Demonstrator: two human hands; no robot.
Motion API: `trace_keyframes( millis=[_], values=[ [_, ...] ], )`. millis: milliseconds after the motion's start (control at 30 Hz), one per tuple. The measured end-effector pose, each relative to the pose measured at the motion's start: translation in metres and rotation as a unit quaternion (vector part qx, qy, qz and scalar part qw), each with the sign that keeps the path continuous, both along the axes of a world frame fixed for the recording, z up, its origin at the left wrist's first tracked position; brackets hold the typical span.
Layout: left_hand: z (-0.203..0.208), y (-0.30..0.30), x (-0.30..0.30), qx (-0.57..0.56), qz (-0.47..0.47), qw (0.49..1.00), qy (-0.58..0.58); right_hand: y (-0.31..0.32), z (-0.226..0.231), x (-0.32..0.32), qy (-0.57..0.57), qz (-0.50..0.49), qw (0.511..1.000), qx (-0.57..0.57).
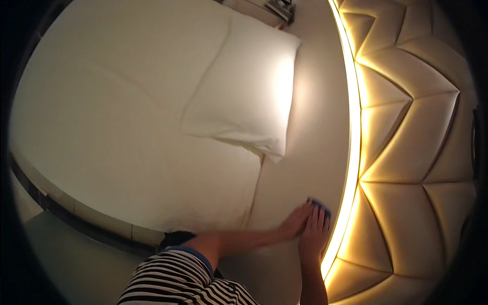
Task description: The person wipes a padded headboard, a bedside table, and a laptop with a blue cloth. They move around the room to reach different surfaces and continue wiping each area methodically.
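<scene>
Side by side, both hands reach to the beige upholstered panel (290, 203) at the head of the bed, close to the light strip. A small dark blue item (322, 204) lies under their fingertips. It looks like a folded cloth or pad, but its kind is mostly hidden. My right hand (315, 231) has its fingers bent over the blue item. My left hand (296, 221) comes in from the left, slightly blurred, and grips the same item at its near left side. Part of the left fingers is hidden behind the right hand.
A bed with a white sheet (117, 112) fills the left, with a white pillow (249, 86) against the panel. A glowing light strip (352, 117) borders a quilted wall (432, 122). At the top stands a dark object (280, 10). Grey floor (66, 259) shows lower left.
</scene>
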State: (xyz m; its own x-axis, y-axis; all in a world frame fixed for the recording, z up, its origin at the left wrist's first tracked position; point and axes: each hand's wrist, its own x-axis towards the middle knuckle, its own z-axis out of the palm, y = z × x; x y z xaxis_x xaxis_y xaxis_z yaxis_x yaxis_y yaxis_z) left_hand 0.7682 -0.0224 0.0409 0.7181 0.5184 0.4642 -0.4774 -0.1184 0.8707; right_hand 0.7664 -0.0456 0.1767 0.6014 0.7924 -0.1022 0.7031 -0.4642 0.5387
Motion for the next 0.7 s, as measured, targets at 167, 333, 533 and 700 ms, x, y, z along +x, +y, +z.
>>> trace_keyframes(
  millis=[167,333,533,700],
  values=[
    [-0.011,-0.046,-0.069,-0.037,-0.060,0.995,0.063,-0.047,-0.011,-0.051,0.042,-0.008,0.998,-0.039],
    [-0.020,-0.007,-0.007,-0.028,-0.060,0.995,0.076,-0.006,-0.017,-0.004,-0.002,0.007,1.000,-0.024],
    [-0.010,0.066,0.058,0.074,-0.032,0.995,0.057,0.044,-0.036,0.063,-0.055,0.023,0.996,0.066],
    [-0.039,0.026,0.025,-0.003,-0.084,0.994,0.074,0.017,-0.044,0.025,-0.012,0.002,0.997,0.072]
  ],
)
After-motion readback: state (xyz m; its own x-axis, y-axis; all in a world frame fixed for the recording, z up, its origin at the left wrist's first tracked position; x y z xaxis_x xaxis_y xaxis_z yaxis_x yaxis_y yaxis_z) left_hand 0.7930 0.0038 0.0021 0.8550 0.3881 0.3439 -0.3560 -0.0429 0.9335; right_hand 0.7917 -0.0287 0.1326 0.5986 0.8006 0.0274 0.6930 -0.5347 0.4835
